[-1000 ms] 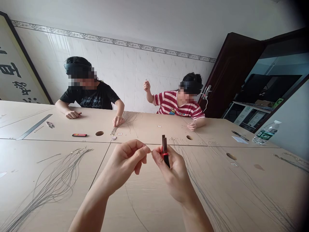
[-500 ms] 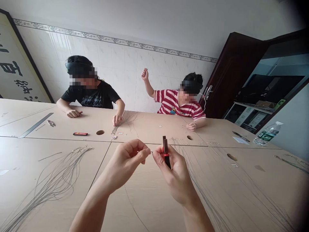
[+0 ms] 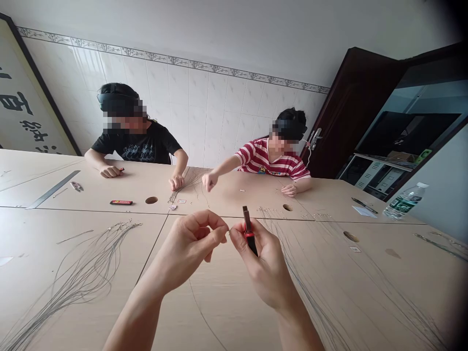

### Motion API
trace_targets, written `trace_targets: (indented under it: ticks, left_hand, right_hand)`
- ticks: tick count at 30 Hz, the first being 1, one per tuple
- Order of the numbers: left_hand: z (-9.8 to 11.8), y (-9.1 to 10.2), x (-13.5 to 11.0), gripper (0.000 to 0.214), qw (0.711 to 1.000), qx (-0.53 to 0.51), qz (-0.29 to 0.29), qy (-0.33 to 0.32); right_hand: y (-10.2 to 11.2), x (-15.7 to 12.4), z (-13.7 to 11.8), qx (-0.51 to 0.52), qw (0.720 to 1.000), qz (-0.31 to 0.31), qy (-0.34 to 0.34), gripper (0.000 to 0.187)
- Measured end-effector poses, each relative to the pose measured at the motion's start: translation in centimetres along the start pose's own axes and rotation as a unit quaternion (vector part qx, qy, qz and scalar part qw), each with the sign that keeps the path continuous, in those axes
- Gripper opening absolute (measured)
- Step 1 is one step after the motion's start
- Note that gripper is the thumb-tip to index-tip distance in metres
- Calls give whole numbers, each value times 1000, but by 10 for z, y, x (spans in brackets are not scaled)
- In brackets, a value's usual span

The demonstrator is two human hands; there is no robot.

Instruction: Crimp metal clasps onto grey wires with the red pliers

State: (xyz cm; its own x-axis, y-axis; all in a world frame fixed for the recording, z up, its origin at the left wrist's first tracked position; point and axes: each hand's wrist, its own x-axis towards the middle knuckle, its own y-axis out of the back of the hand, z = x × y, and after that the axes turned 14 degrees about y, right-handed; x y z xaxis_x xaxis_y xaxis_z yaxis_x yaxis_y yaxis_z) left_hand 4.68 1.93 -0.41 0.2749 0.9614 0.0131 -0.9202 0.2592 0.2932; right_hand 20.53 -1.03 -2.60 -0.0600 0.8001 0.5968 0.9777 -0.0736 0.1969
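Observation:
My left hand is closed in a pinch, thumb against index finger. A thin grey cord trails down across the table from under it; its upper end is hidden by the fingers. Gripped in my right hand is a pair of small pliers with a red and black handle, jaws pointing up. The right thumb and index finger also pinch at a tiny metal piece, which meets the left fingertips and is too small to make out clearly.
Bundled grey cords with metal ends lie left; more strands lie right. Across the table sit two people, a black sleeve and a striped sleeve. A ruler, a red-black knife and a water bottle stand about.
The striped-sleeved person's raised hand has come down to just above the table, near the cords there. My own hands stay nearly in place, the pliers tilting slightly left.

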Motion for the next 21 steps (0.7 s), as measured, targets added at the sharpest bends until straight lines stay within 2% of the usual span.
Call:
trace_targets:
  ticks: [12, 21]
  left_hand:
    - [0, 1, 4, 26, 999, -25, -33, 27]
    - [-2, -2, 5, 28, 999, -32, -21, 28]
  right_hand:
    - [1, -2, 0, -77, 997, 8, 19, 20]
    - [0, -1, 2, -49, 999, 9, 9, 23]
